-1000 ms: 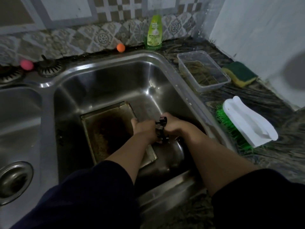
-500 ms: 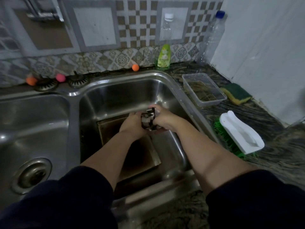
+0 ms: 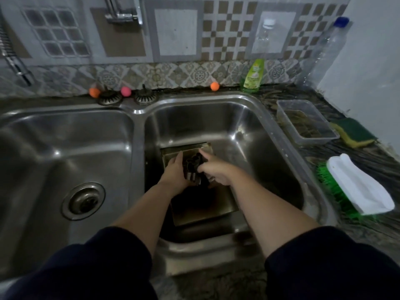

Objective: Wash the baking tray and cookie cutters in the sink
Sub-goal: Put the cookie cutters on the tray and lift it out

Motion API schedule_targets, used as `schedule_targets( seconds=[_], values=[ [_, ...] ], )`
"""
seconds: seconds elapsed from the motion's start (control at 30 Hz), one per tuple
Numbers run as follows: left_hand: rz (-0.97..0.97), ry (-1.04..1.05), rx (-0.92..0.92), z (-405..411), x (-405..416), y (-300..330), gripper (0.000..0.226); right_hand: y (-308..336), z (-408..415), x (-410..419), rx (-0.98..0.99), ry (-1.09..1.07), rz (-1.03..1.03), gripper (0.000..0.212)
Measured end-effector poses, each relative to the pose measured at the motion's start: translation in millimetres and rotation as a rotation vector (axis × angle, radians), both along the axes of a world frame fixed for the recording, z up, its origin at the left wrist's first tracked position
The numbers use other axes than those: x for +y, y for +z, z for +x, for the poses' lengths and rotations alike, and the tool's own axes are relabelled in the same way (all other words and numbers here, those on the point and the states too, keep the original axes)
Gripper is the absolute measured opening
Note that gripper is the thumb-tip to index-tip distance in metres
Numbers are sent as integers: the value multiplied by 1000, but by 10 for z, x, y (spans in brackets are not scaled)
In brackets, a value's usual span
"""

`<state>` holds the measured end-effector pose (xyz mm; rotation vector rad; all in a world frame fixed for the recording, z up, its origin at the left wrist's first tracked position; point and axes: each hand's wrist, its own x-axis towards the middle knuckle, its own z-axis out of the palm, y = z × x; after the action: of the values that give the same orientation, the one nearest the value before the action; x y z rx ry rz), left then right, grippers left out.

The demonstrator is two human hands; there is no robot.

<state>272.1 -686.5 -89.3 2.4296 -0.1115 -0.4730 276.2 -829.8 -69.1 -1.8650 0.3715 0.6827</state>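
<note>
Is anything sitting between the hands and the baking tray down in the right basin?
Yes. Both the left hand and right hand hold dark cookie cutters just above the baking tray in the sink. Nothing else covers the tray.

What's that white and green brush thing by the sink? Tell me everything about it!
The scrubbing brush has a white plastic back with a raised, curved grip moulded along it and bright green bristles sticking out underneath. It lies on the dark marbled counter right of the sink, near the front edge. Nobody is touching it; the green and yellow sponge sits apart, farther back.
</note>
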Motion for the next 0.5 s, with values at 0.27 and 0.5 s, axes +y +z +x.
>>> schedule_targets(
  seconds=[0.27,0.5],
  values=[
    [-13,119,20,-47,119,-40,69,104,108,-155,-74,55,-239,60],
    [-76,275,372,-151,43,-85,93,-126,17,-231,-242,86,-342,50]
  ],
)
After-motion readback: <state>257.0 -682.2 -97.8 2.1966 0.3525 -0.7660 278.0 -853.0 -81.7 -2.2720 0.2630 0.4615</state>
